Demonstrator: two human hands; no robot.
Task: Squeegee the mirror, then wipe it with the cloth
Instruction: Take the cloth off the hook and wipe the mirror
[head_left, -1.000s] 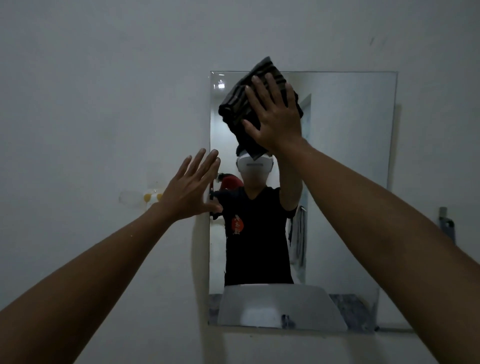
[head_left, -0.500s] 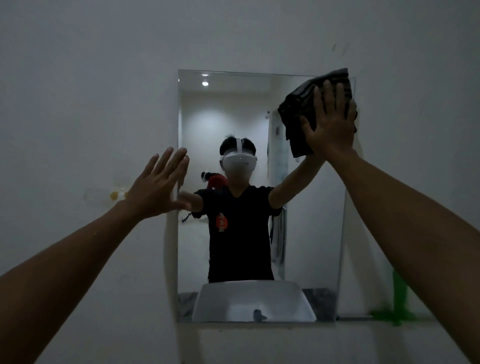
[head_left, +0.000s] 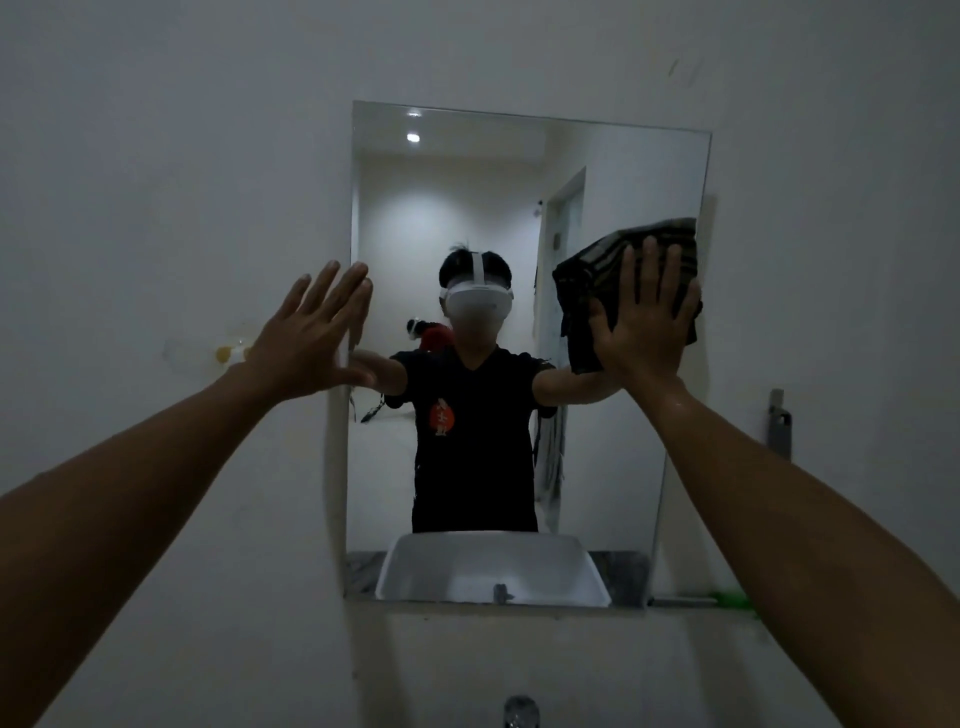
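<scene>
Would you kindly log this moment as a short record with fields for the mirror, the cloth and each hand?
mirror: frameless, mounted on white wall
cloth: dark, striped, pressed flat against the mirror's right edge, mid-height
right hand: open palm, fingers spread over the cloth
left hand: open, empty, at the mirror's left edge
squeegee: not in either hand
stage: cloth wipe

Dark striped cloth (head_left: 597, 270), white wall (head_left: 156, 156)
</scene>
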